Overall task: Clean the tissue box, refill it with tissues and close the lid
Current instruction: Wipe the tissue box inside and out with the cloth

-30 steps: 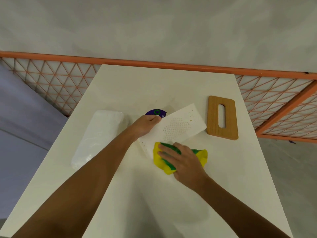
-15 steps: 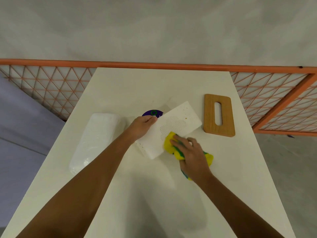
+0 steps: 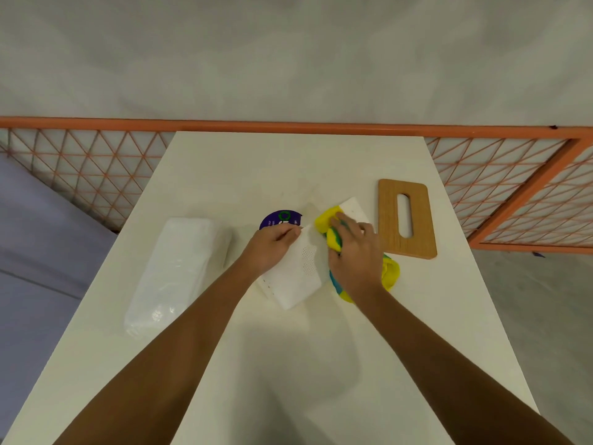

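White table (image 3: 298,162), right hand (image 3: 354,252) pressing cloth (image 3: 390,273) on tissue box (image 3: 296,277), left hand (image 3: 272,244) steadying

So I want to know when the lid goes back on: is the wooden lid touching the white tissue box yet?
Apart. The head view shows bare table between the wooden lid and the white tissue box.

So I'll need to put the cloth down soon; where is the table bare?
Bare: the table's far strip beyond the wooden lid, and the near stretch between the forearms. Crowded: the middle row, tissue pack, purple disc, white box, cloth.
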